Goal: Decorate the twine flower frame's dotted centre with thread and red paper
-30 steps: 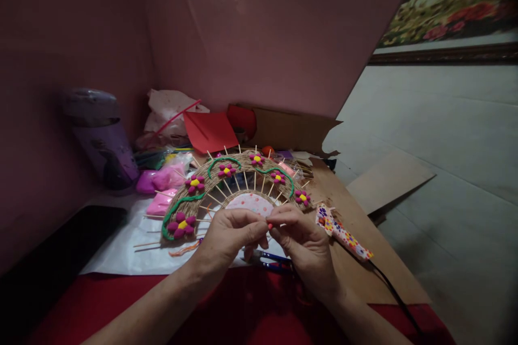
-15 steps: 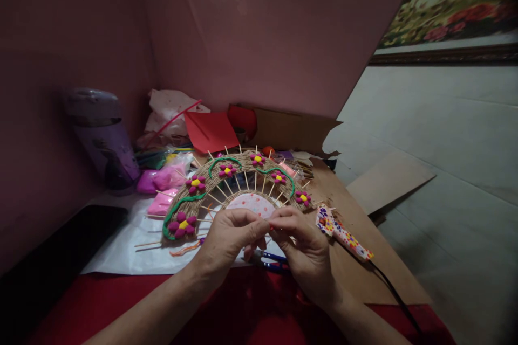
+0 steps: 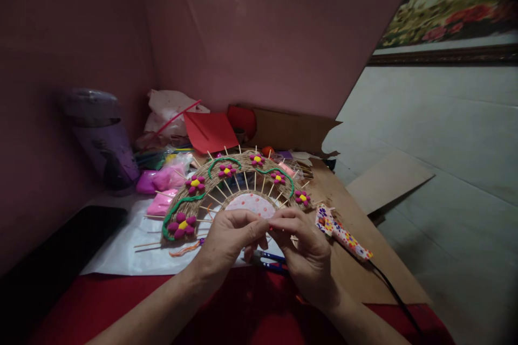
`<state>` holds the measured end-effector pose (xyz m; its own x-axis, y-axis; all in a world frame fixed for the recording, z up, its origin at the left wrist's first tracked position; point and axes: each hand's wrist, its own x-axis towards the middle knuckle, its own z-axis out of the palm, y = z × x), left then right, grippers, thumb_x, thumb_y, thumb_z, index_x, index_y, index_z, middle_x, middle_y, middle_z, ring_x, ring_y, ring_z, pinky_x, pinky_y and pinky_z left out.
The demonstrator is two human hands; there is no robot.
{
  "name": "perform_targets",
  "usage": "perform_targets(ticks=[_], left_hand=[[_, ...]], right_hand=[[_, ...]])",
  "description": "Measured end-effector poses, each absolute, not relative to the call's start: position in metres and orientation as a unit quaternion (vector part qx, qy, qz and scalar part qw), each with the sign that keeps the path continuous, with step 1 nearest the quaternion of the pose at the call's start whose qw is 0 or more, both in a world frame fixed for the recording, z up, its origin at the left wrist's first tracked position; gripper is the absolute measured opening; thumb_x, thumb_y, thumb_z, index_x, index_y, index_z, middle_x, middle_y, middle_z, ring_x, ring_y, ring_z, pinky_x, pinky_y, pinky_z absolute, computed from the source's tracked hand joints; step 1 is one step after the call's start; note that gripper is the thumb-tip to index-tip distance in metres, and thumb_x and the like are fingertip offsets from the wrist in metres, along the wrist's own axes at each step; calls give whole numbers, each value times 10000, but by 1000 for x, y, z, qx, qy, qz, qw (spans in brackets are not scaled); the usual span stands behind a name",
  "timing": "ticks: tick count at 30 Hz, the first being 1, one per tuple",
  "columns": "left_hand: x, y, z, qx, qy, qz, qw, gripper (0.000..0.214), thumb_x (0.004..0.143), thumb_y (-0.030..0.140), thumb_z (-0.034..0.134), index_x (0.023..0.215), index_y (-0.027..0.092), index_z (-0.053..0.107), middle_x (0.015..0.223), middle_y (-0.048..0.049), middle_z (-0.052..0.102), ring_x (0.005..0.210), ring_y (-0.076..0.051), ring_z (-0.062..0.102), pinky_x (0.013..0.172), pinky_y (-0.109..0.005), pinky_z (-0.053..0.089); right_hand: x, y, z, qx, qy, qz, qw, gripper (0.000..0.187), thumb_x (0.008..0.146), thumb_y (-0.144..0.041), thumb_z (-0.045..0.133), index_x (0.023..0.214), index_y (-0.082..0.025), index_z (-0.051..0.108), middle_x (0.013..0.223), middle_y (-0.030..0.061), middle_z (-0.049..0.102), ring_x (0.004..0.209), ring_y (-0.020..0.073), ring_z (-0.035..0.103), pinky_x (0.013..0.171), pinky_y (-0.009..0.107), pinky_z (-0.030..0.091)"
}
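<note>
My left hand (image 3: 229, 238) and my right hand (image 3: 305, 250) meet fingertip to fingertip just in front of a fan-shaped craft piece (image 3: 234, 180). Both pinch a tiny red bit of clay (image 3: 270, 227) between thumb and fingers. The fan is woven of twine on wooden skewers, with a green clay vine and several magenta flowers with yellow centres. A pink dotted half-disc (image 3: 251, 204) forms its hub, right behind my fingers.
A flower-patterned glue gun (image 3: 343, 235) with a black cord lies right of my hands. Blue-handled scissors (image 3: 269, 261) sit under them. Pink clay lumps (image 3: 159, 180), a purple bottle (image 3: 103, 143), red paper (image 3: 210, 130) and a dark phone (image 3: 60, 248) lie to the left on white paper.
My right hand has shifted slightly down and left while both hands keep pinching the red bit. The fan has not moved.
</note>
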<state>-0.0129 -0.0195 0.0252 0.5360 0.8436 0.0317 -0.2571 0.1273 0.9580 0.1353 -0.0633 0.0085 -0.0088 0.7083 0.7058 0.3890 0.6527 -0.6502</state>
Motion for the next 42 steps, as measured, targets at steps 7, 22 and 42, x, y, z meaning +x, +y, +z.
perform_targets(ticks=[7,22,42], left_hand=[[-12,-20,26,533,287,394,692,337,725,412,656,554,123,624,525,-15,583,418,-63,420,424,-198,329],[-14,-8,17,477,317,415,707,283,630,367,742,741,114,679,563,-8,606,424,-75,464,371,-192,376],[-81,-2,37,488,464,544,501,231,617,267,740,801,129,722,493,13,601,345,-83,470,320,-190,334]], right_hand=[[135,-64,10,-407,-718,91,558,294,840,-57,534,1020,-275,611,903,34,567,826,161,579,683,293,491],[141,-57,-2,-472,-746,-3,470,280,860,-95,495,1081,-241,586,993,78,581,899,197,582,740,331,492],[71,-13,23,-551,-807,28,212,133,821,-209,534,821,-209,667,804,36,705,758,180,625,638,275,388]])
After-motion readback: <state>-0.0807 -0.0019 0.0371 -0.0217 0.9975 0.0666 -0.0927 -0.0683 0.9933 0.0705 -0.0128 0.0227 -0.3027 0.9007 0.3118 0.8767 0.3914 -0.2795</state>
